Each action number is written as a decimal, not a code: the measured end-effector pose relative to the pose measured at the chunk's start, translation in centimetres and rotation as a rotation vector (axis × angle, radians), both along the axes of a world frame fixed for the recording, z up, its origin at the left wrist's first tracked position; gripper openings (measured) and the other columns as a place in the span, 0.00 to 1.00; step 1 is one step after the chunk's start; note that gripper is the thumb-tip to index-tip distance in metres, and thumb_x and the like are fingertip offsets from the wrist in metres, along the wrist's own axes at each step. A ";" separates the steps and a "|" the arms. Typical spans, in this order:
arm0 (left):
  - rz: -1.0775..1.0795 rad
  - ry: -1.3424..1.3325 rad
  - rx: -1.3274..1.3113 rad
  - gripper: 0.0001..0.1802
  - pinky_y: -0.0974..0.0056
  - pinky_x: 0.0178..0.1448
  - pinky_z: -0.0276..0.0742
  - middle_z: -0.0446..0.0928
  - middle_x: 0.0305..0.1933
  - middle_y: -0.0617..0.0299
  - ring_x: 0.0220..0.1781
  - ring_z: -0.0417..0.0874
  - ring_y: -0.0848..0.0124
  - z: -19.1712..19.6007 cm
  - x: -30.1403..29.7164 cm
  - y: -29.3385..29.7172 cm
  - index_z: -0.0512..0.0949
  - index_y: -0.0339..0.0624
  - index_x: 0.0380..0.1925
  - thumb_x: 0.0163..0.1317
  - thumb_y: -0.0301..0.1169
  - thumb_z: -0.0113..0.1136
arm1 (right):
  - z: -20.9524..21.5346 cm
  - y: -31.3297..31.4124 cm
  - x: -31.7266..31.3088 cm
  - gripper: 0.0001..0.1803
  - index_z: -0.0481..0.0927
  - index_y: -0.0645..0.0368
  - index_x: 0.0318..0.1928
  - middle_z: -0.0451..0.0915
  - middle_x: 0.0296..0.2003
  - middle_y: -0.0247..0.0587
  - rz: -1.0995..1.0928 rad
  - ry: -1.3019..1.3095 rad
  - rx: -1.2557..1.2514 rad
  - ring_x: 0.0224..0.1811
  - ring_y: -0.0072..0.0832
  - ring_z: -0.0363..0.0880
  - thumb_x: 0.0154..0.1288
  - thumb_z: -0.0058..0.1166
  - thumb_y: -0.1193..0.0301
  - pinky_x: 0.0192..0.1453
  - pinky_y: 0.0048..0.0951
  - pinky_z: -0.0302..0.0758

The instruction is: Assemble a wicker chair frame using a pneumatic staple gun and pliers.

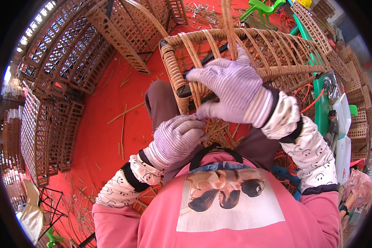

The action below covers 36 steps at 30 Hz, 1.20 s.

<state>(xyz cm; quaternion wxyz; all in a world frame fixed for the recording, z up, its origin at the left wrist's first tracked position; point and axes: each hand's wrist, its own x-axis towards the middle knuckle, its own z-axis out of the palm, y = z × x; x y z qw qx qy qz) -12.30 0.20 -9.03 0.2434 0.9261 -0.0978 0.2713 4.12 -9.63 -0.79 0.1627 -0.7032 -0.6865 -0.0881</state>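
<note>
A woven rattan frame (273, 72), slatted with tan strips over dark bars, stands tilted before my knees. My right hand (235, 89), in a striped lilac glove, lies against its near left corner. The index finger and thumb are spread apart, and the other fingers reach over the strips. A long rattan strip (228, 25) rises upward beside those fingers. Just below the corner, my left hand (177, 138) is closed, its fingertips pinching the lower end of a rattan strip (195, 94); the exact grip is partly hidden. The hands nearly meet there.
Brown woven panels (68, 49) stand stacked at the left. Cut strips (219, 132) litter the red floor (99, 136). At the right are a green beam (319, 99), orange hoses (314, 101), white trays (342, 120) and another person's patterned sleeve (358, 186). A green stool (263, 9) stands far off.
</note>
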 end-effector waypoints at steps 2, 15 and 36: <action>0.010 -0.021 -0.066 0.09 0.60 0.44 0.78 0.79 0.35 0.61 0.40 0.81 0.61 0.3 -0.2 0.0 0.76 0.44 0.26 0.47 0.34 0.65 | -1.0 0.4 -0.5 0.23 0.76 0.46 0.41 0.78 0.31 0.31 -0.059 -0.135 0.132 0.39 0.30 0.78 0.42 0.64 0.57 0.66 0.50 0.50; -0.068 0.194 0.361 0.10 0.59 0.56 0.69 0.78 0.40 0.53 0.50 0.76 0.59 10.1 7.0 9.6 0.78 0.40 0.35 0.55 0.31 0.56 | -3.9 2.5 0.5 0.03 0.71 0.48 0.29 0.64 0.14 0.29 -0.076 -0.374 0.447 0.19 0.27 0.71 0.59 0.48 0.67 0.56 0.42 0.66; 0.194 -0.033 -0.169 0.11 0.67 0.47 0.74 0.79 0.37 0.55 0.41 0.80 0.66 7.9 2.1 4.3 0.79 0.36 0.30 0.44 0.24 0.68 | -0.5 1.3 0.1 0.18 0.76 0.56 0.38 0.82 0.30 0.41 -0.182 0.990 0.263 0.35 0.34 0.81 0.44 0.64 0.70 0.40 0.30 0.76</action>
